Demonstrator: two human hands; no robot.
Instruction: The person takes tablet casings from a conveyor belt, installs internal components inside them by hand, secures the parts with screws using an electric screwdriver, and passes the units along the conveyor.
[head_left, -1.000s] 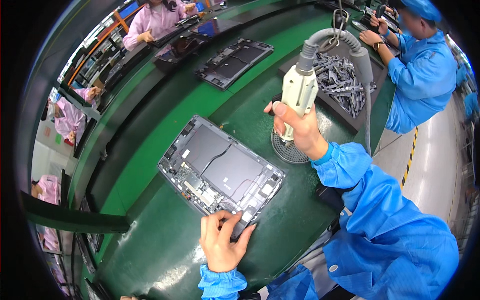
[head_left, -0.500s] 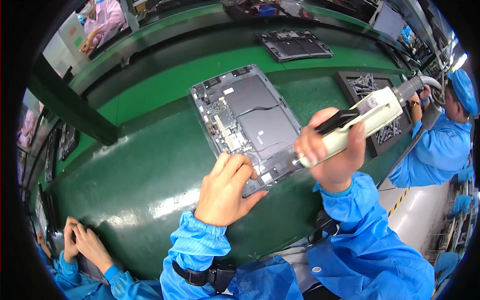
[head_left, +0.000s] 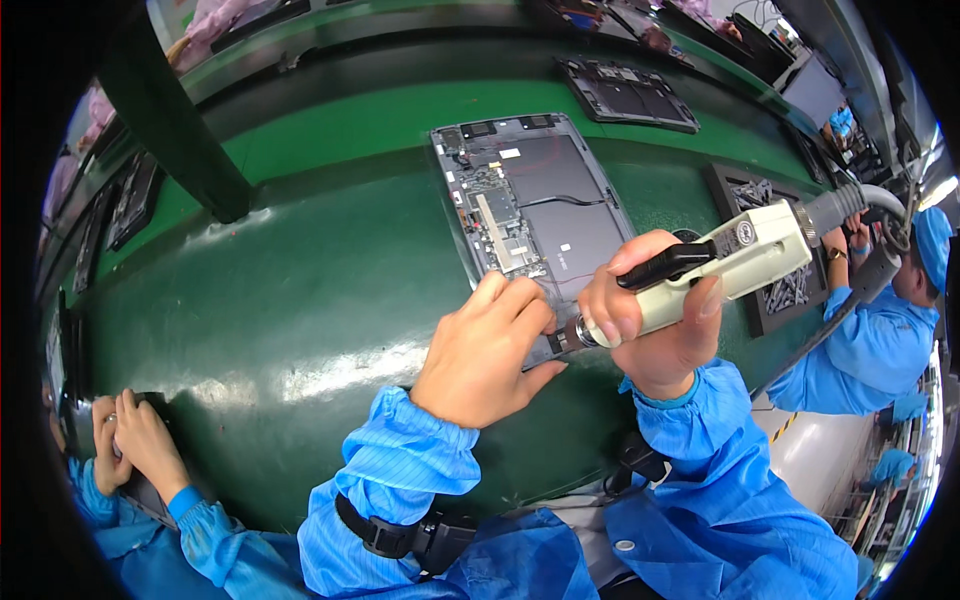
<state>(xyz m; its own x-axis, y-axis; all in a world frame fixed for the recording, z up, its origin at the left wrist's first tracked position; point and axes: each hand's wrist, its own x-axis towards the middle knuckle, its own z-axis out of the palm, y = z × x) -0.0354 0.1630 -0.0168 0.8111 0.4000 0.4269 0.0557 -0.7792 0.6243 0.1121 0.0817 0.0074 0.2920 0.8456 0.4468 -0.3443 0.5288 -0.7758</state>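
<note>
An opened dark-grey tablet [head_left: 575, 225], its circuit board, wires and flat battery exposed, lies at an angle on the green worktop. My left hand [head_left: 487, 352] is bent over the tablet's near left corner, thumb along the near edge and fingers curled on top; anything beneath the fingertips is hidden. In my right hand [head_left: 655, 325] is a cream electric screwdriver [head_left: 770, 250] with a black lever, fingers wrapped round its front part. Its nose points down-left at the tablet's near end, close to my left fingertips. The bit's tip cannot be made out.
A dark tray [head_left: 770, 318] of small grey parts stands right, partly behind the screwdriver. Another opened device [head_left: 630, 92] lies farther back. A dark green post [head_left: 185, 130] rises at left. Co-workers' hands [head_left: 135, 440] work at lower left; a blue-clad person [head_left: 850, 340] is at right.
The view has shifted, so the worktop items sit farther right. The screwdriver's nose has come nearer my left fingertips, at the tablet's near end. Both hands keep their hold.
</note>
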